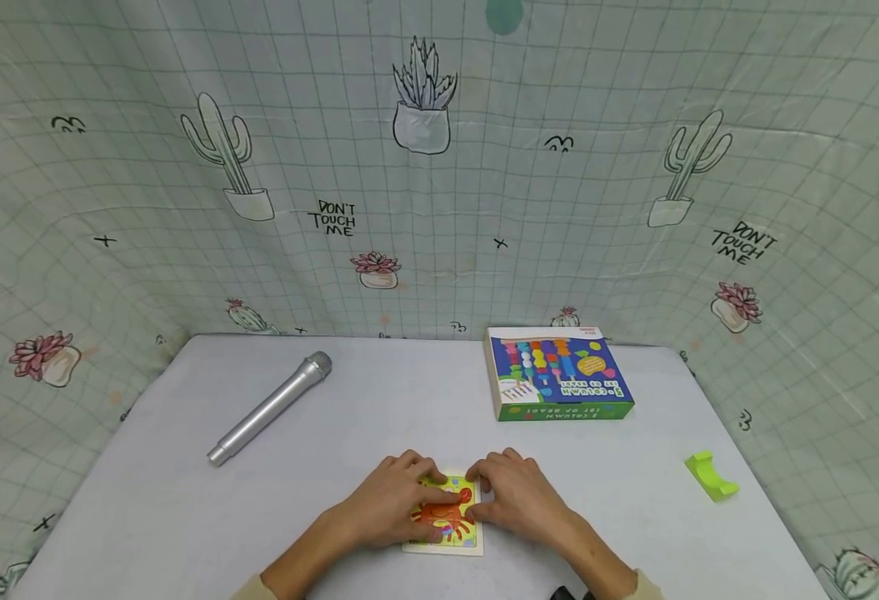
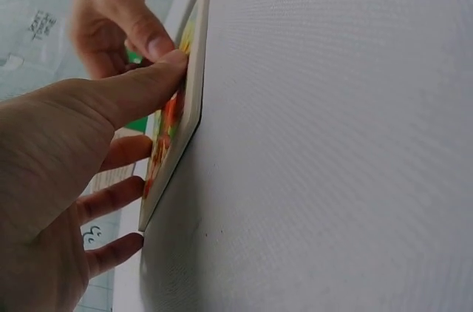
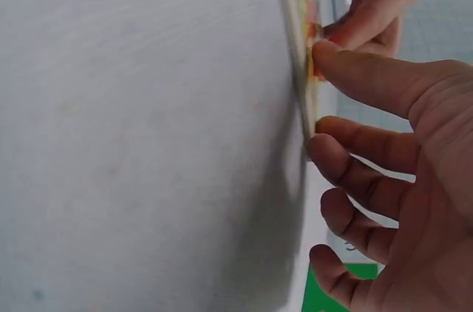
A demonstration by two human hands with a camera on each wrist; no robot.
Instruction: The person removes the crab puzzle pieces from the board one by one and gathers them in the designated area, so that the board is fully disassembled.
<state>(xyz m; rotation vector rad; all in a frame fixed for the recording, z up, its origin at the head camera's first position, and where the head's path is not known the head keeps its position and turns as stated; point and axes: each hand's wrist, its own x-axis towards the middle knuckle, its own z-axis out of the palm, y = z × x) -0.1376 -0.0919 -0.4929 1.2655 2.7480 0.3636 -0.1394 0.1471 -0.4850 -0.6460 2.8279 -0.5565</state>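
A flat, square board (image 1: pixel 450 552) with a pale rim and a red crab picture on yellow lies on the white table, looking like a wooden jigsaw puzzle. Across its left part rests my left hand (image 1: pixel 390 504), index finger and thumb lying on the picture. My right hand (image 1: pixel 521 496) is at the board's right edge; its thumb and index fingertip touch there. In the left wrist view, the left thumb (image 2: pixel 151 84) reaches over the board's face. The right wrist view has the right thumb (image 3: pixel 369 79) on the face and the other fingers loosely bent.
A silver microphone (image 1: pixel 270 408) lies at the back left. A colourful toy box (image 1: pixel 559 375) sits at the back right. Farther right is a lime-green curved block (image 1: pixel 711 477). A dark object (image 1: pixel 561 593) shows partly beside the right forearm. A patterned cloth (image 1: pixel 439 208) surrounds the table.
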